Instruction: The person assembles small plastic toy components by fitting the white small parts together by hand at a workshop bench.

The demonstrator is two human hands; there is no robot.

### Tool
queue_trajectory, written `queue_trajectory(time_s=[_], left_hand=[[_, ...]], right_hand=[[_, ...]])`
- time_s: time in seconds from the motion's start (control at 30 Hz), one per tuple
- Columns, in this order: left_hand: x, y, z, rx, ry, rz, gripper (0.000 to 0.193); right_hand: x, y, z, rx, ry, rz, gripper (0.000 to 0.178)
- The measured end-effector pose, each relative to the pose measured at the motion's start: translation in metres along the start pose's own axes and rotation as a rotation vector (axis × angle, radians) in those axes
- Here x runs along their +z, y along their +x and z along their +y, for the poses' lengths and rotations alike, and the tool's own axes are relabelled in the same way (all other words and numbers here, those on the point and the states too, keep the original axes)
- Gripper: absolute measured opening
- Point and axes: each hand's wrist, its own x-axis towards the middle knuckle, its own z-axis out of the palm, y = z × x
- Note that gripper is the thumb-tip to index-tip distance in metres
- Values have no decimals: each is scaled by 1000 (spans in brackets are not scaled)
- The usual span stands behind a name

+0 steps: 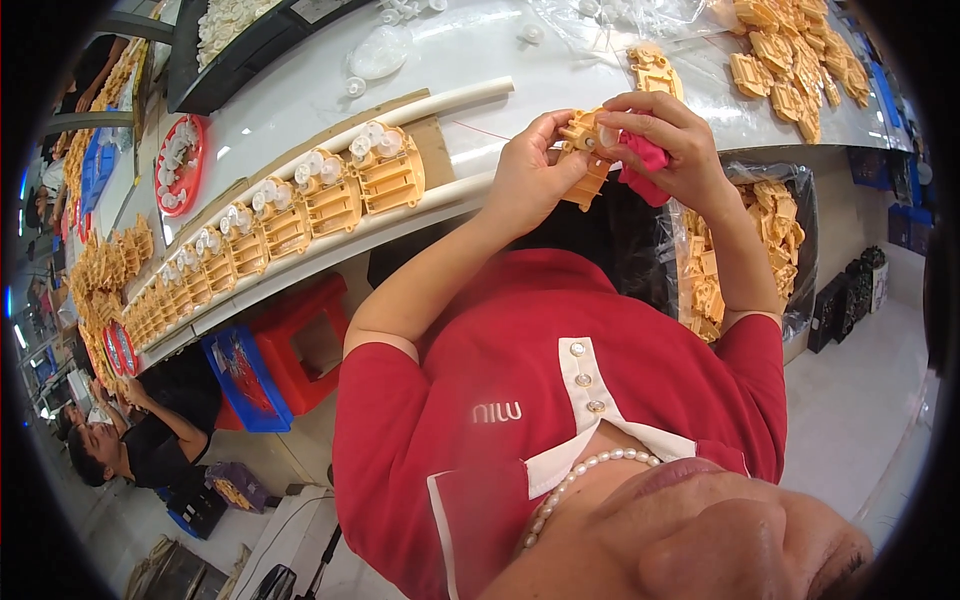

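Note:
My left hand (540, 172) is closed round a pale orange plastic housing (583, 190), thumb on its face and fingers behind. Against the same housing, my right hand (668, 140) pinches a small white round plastic part (606, 136) at its upper end. A bright pink, soft-looking thing (648, 172) is tucked under the right fingers; its kind I cannot make out. To the left, a row of similar orange housings (333, 203) stands along the table edge, several with white round parts (375, 140) on top. One more housing (655, 72) lies just beyond my right hand.
White rails (468, 97) border the row. Loose orange housings (795, 60) are heaped at the far right, and a lined box (770, 235) of them stands below the edge. A red tray (181, 165) holds white parts. Another person (150, 435) sits at the left.

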Motion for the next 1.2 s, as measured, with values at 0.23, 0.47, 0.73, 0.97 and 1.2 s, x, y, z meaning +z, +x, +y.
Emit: queue_trajectory(time_s=[0.23,0.47,0.73,0.97,1.2], left_hand=[[-4,-4,3,38,82,14,44],[-6,-4,-2,53,160,36,46],[-5,-6,5,55,143,34,46],[-2,-12,12,37,135,47,48],[-6,-19,20,66,155,42,50]], right_hand=[[9,2,-1,31,50,19,32],[10,1,3,16,-10,8,35],[8,1,-3,95,151,48,37],[12,1,-4,48,70,50,38],[14,4,-12,120,196,47,35]])
